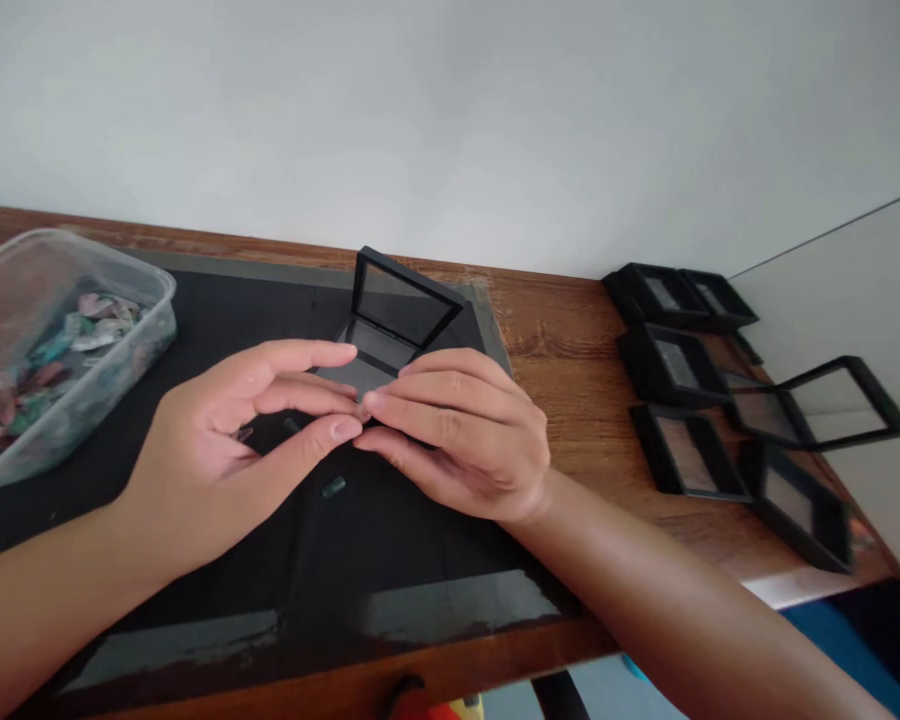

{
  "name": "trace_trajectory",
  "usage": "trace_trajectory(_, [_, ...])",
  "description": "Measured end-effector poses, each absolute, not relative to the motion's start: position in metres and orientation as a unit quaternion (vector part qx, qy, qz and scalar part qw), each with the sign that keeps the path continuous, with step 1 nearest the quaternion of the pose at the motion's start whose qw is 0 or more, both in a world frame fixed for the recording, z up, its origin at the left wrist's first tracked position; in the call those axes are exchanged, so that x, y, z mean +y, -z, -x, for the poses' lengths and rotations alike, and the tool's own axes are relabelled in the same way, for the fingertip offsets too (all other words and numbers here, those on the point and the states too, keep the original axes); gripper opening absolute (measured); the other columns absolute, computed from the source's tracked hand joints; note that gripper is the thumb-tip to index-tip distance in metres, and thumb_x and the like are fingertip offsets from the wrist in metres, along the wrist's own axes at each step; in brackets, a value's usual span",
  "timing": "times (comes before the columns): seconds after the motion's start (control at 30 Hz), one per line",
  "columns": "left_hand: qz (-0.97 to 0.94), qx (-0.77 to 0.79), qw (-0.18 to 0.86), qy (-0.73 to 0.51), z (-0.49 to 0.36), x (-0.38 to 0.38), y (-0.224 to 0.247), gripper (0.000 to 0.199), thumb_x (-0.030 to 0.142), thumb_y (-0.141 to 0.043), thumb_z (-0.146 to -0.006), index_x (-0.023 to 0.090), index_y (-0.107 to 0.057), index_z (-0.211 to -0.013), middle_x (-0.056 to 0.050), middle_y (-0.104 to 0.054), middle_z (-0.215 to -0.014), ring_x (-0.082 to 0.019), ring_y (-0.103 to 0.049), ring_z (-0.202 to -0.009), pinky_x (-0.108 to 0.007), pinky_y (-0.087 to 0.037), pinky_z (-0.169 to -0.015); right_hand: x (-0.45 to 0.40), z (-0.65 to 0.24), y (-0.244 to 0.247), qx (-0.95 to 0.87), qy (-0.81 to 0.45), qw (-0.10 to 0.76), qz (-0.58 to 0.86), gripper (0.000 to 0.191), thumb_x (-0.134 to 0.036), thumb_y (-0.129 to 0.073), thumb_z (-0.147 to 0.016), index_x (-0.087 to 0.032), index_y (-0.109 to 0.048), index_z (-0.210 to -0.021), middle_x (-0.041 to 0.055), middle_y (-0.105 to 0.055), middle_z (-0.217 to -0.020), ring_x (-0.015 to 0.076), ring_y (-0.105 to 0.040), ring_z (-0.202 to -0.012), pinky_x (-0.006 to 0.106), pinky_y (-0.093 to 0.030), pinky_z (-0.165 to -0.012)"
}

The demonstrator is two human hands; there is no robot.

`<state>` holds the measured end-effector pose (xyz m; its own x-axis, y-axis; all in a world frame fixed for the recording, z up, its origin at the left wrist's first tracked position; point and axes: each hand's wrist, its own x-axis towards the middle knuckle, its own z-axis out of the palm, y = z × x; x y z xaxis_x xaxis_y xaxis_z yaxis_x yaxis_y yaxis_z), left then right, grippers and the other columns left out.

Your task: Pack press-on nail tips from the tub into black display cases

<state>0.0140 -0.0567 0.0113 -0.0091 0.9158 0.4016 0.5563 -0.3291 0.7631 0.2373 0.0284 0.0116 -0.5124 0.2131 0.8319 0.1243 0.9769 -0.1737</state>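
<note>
My left hand point(202, 450) and my right hand point(472, 430) meet fingertip to fingertip above a black mat point(360, 570). Both are closed in a pinch, and the fingers hide most of whatever tiny thing lies between them. The left index finger is stretched out away from the thumb. Just below the fingertips, a dark green crystal piece point(334, 487) rests on the mat. Another dark piece point(292, 426) shows partly behind my left thumb. Behind the hands, a black display frame point(409, 298) stands hinged open, its lid upright and its lower half partly covered by my fingers.
A clear plastic tub point(166, 283) of mixed coloured stones point(105, 320) stands at the left. Several black frames point(679, 365) sit on the wooden tabletop point(562, 400) at the right, one with its lid open point(840, 400). A pale wall point(450, 130) rises behind.
</note>
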Motion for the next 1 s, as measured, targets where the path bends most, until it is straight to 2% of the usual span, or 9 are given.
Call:
trace_trajectory(0.1, [-0.679,0.545,0.193,-0.453,-0.014,-0.057,-0.01,0.034,0.048,-0.075,-0.106,0.037,-0.073,-0.138,0.008,-0.09,-0.1,-0.016,-0.083,-0.083,-0.036,-0.069,-0.103,0.027,-0.236,-0.012,-0.872,-0.051,0.476,0.103,0.018,-0.018,-0.087,-0.099,-0.015,-0.081,-0.115,0.0045,-0.089,-0.103,0.0161,-0.083,-0.093,0.03,-0.071,-0.094])
trace_trajectory(0.17, [-0.682,0.548,0.188,-0.447,-0.013,-0.056,-0.009,0.033,0.048,-0.075,-0.106,0.037,-0.073,-0.137,0.009,-0.09,-0.099,-0.014,-0.081,-0.078,-0.031,-0.069,-0.097,0.026,-0.235,-0.012,-0.872,-0.058,0.473,0.111,0.018,-0.017,-0.086,-0.099,-0.016,-0.081,-0.116,0.0046,-0.089,-0.103,0.0166,-0.084,-0.093,0.032,-0.072,-0.092])
trace_trajectory(0.23, [-0.683,0.549,0.188,-0.443,-0.012,-0.055,-0.01,0.029,0.047,-0.074,-0.106,0.036,-0.074,-0.133,0.009,-0.089,-0.097,-0.013,-0.08,-0.075,-0.027,-0.068,-0.082,0.025,-0.234,-0.011,-0.869,-0.083,0.471,0.127,0.018,-0.016,-0.084,-0.1,-0.018,-0.081,-0.118,0.004,-0.089,-0.103,0.0166,-0.084,-0.092,0.034,-0.072,-0.091])
trace_trajectory(0.33, [-0.684,0.548,0.201,-0.438,-0.009,-0.052,-0.012,0.026,0.048,-0.076,-0.104,0.035,-0.076,-0.127,0.008,-0.089,-0.094,-0.015,-0.08,-0.075,-0.026,-0.064,-0.067,0.024,-0.23,-0.009,-0.852,-0.154,0.478,0.147,0.021,-0.013,-0.082,-0.1,-0.018,-0.08,-0.12,0.003,-0.089,-0.101,0.0156,-0.085,-0.09,0.034,-0.071,-0.089])
trace_trajectory(0.43, [-0.675,0.54,0.252,-0.435,-0.006,-0.047,-0.013,0.031,0.053,-0.076,-0.103,0.036,-0.074,-0.13,0.006,-0.089,-0.097,-0.016,-0.08,-0.076,-0.027,-0.063,-0.064,0.024,-0.227,-0.006,-0.838,-0.202,0.486,0.144,0.016,-0.01,-0.081,-0.099,-0.018,-0.08,-0.113,0.0029,-0.089,-0.098,0.0141,-0.084,-0.088,0.031,-0.069,-0.087])
trace_trajectory(0.6, [-0.659,0.553,0.269,-0.434,0.0,-0.04,-0.009,0.024,0.052,-0.057,-0.113,0.041,-0.077,-0.12,0.01,-0.086,-0.093,-0.011,-0.076,-0.067,-0.023,-0.062,-0.063,0.023,-0.225,-0.004,-0.812,-0.239,0.5,0.185,0.008,-0.01,-0.084,-0.097,-0.017,-0.082,-0.099,0.0043,-0.089,-0.095,0.0132,-0.083,-0.084,0.027,-0.066,-0.081])
trace_trajectory(0.7, [-0.682,0.563,0.219,-0.411,0.004,-0.037,-0.007,0.024,0.053,-0.058,-0.112,0.04,-0.078,-0.117,0.009,-0.086,-0.096,-0.013,-0.08,-0.075,-0.026,-0.061,-0.065,0.024,-0.227,-0.004,-0.81,-0.234,0.489,0.225,0.006,-0.012,-0.082,-0.098,-0.018,-0.083,-0.098,0.0031,-0.089,-0.094,0.0123,-0.082,-0.081,0.025,-0.064,-0.073])
trace_trajectory(0.87, [-0.78,0.529,0.003,-0.335,0.013,-0.03,-0.006,0.028,0.042,-0.057,-0.112,0.024,-0.079,-0.117,-0.006,-0.085,-0.109,-0.026,-0.078,-0.104,-0.043,-0.062,-0.094,0.034,-0.232,0.0,-0.829,-0.179,0.469,0.246,0.01,-0.011,-0.076,-0.1,-0.016,-0.085,-0.099,0.0041,-0.088,-0.093,0.0113,-0.078,-0.077,0.022,-0.059,-0.069])
trace_trajectory(1.0, [-0.818,0.513,-0.046,-0.257,0.017,-0.025,0.002,0.038,0.044,-0.05,-0.113,0.025,-0.083,-0.112,-0.01,-0.083,-0.115,-0.033,-0.073,-0.106,-0.052,-0.061,-0.089,0.041,-0.237,0.006,-0.864,-0.155,0.38,0.292,0.016,-0.015,-0.072,-0.102,-0.018,-0.088,-0.1,0.0037,-0.086,-0.089,0.0125,-0.076,-0.074,0.024,-0.056,-0.069])
